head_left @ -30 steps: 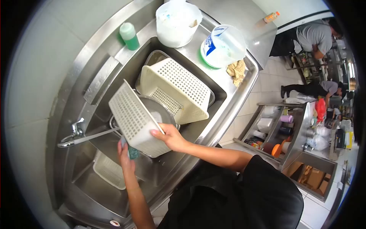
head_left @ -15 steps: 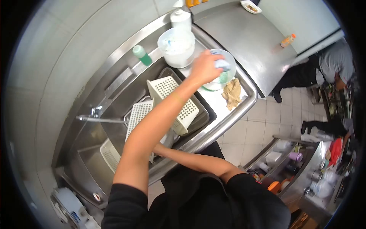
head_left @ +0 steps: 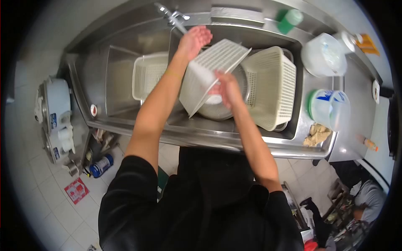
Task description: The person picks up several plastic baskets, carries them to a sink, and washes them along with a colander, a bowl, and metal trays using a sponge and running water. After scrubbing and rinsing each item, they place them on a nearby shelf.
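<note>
A tilted white perforated basket point(head_left: 194, 85) stands over a round metal bowl point(head_left: 242, 83) in the sink. My left hand point(head_left: 195, 42) is beside its upper left corner, near the faucet point(head_left: 171, 17), with fingers stretched out and nothing in them. At the basket's near rim is my right hand point(head_left: 227, 88), slightly blurred, its fingers closed round the edge. A larger white basket point(head_left: 268, 85) leans in the sink to the right. Another basket point(head_left: 148, 75) lies in the left basin. No sponge shows in either hand.
On the right ledge are a green bottle point(head_left: 290, 21), a white tub point(head_left: 324, 55), a clear container point(head_left: 331, 106) and a tan cloth point(head_left: 317, 134). A steel counter point(head_left: 360, 113) adjoins them. A person in grey point(head_left: 370, 201) is at the lower right.
The view has swung left. My left hand has left the clear container and the light-coloured item it held there, and is now near the faucet. The smaller basket is tilted up, with my right hand at its rim.
</note>
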A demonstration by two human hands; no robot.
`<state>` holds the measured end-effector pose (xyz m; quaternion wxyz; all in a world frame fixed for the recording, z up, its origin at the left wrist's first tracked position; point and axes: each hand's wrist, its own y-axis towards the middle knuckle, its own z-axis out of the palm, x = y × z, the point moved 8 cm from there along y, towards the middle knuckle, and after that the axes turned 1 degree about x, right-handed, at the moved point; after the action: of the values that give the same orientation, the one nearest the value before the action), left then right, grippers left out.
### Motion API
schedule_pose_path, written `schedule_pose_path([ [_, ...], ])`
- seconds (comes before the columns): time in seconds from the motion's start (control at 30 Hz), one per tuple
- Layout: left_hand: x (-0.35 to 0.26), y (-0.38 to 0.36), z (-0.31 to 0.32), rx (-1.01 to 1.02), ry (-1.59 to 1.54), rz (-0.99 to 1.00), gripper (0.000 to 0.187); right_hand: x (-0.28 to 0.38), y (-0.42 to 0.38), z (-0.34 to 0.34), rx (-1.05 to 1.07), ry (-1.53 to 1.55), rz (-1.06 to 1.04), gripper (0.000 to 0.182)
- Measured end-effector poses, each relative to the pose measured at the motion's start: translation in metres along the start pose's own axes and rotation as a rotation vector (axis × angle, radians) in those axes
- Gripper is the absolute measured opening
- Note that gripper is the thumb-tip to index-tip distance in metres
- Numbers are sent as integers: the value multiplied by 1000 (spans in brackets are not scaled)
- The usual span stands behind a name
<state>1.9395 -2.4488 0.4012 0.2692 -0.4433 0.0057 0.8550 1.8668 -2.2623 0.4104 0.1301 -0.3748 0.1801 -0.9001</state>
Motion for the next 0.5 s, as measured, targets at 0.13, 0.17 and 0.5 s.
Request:
schedule_pose_path([
  [0.13,-9,47,-9,197,143,-55,28,9,55,29,-15,-53,62,34],
  [0.17,-2,60,-26,193,124,-74,28,12,65,36,-24,-66,66,33],
  [0.5,-77,-19,-1,352,1013,218,28,36,69,43,-388,316,-285,29],
])
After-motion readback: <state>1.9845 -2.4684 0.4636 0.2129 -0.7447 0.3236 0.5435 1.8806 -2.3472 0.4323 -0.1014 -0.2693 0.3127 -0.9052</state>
